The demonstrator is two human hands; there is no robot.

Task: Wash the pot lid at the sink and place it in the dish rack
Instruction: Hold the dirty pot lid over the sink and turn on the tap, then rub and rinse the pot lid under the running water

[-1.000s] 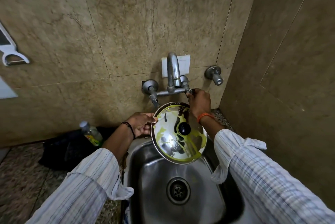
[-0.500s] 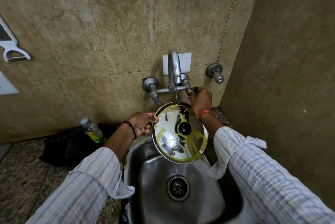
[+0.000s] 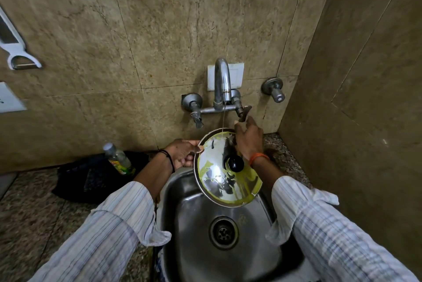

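Note:
The steel pot lid (image 3: 218,182), smeared with yellow-green residue and with a black knob (image 3: 236,163), is held tilted over the steel sink (image 3: 189,224). My left hand (image 3: 182,152) grips its left rim. My right hand (image 3: 250,139) is raised behind the lid's top edge, with its fingertips pinching the lower end of the right tap handle (image 3: 244,111). A thin stream of water falls from the tap spout (image 3: 221,81) onto the lid's upper rim. No dish rack is in view.
The drain (image 3: 223,232) lies below the lid. A plastic bottle (image 3: 117,159) stands on a black mat (image 3: 91,181) on the granite counter to the left. A white peeler (image 3: 13,49) hangs on the tiled wall. A side wall (image 3: 354,122) closes in on the right.
Water now runs from the spout in a thin stream onto the lid. My right hand has slipped lower on the tap handle. The lid stays in my left hand.

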